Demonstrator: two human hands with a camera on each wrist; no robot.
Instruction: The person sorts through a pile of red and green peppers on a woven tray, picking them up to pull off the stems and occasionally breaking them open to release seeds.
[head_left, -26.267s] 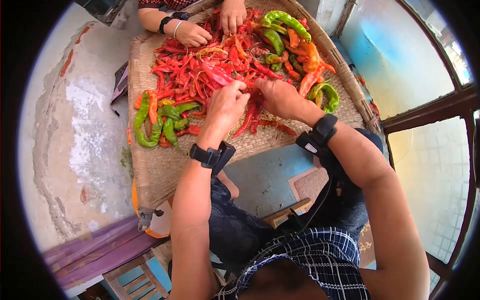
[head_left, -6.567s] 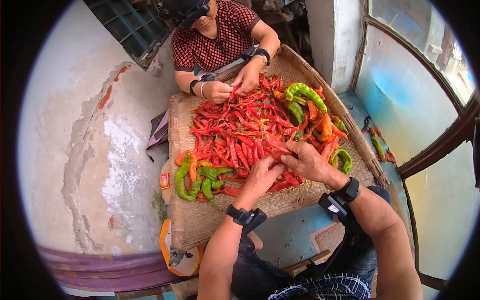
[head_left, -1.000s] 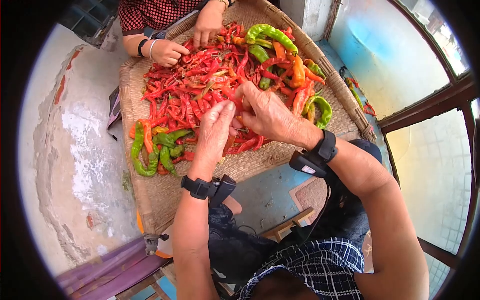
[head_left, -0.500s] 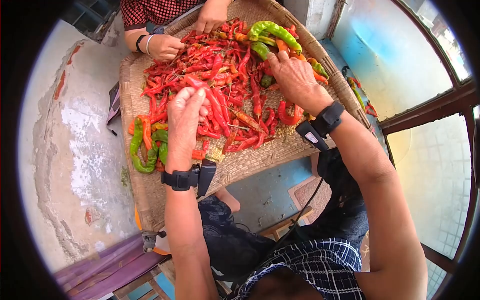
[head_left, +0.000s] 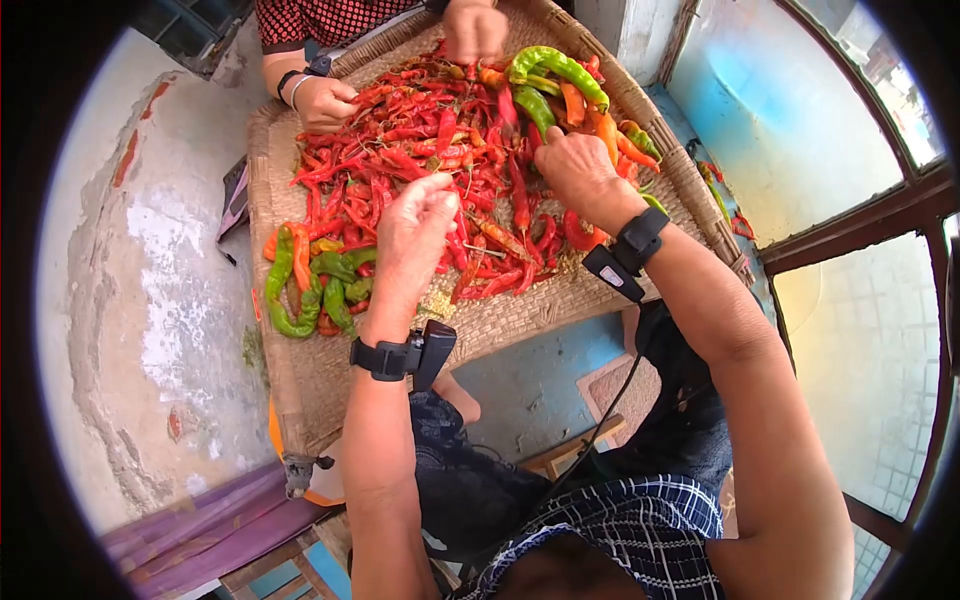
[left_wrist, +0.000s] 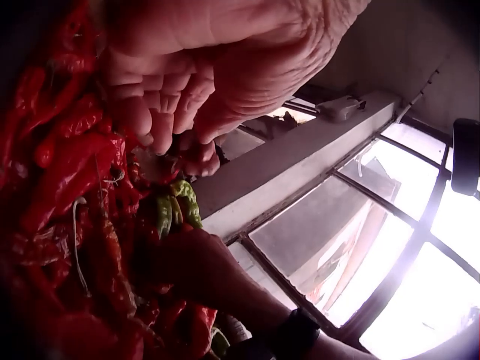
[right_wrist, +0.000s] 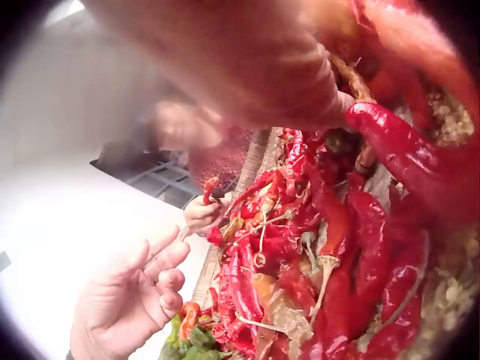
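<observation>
A heap of red chili peppers (head_left: 390, 135) fills the middle of a woven tray (head_left: 310, 375). My left hand (head_left: 415, 235) is over the near side of the heap; its loosely curled fingers hold nothing in the left wrist view, and the palm (right_wrist: 124, 307) shows bare in the right wrist view. Farther right, my right hand (head_left: 585, 175) reaches down among the peppers, beside a long green pepper (head_left: 535, 108) and orange peppers (head_left: 605, 130). Its fingertips are hidden, so I cannot tell what they hold. A glossy red pepper (right_wrist: 397, 146) lies close to it.
Across the tray, another person's hands (head_left: 325, 103) work at the heap. Green and orange peppers (head_left: 335, 275) lie in a cluster at the left. Loose pale seeds (head_left: 437, 303) lie near the front edge. A framed window (head_left: 850, 350) stands at the right, a plastered wall (head_left: 160, 260) at the left.
Both hands were together a second ago; the right has moved away to the right-hand peppers. The left held a red pepper half a second ago, has released it and shifted slightly right.
</observation>
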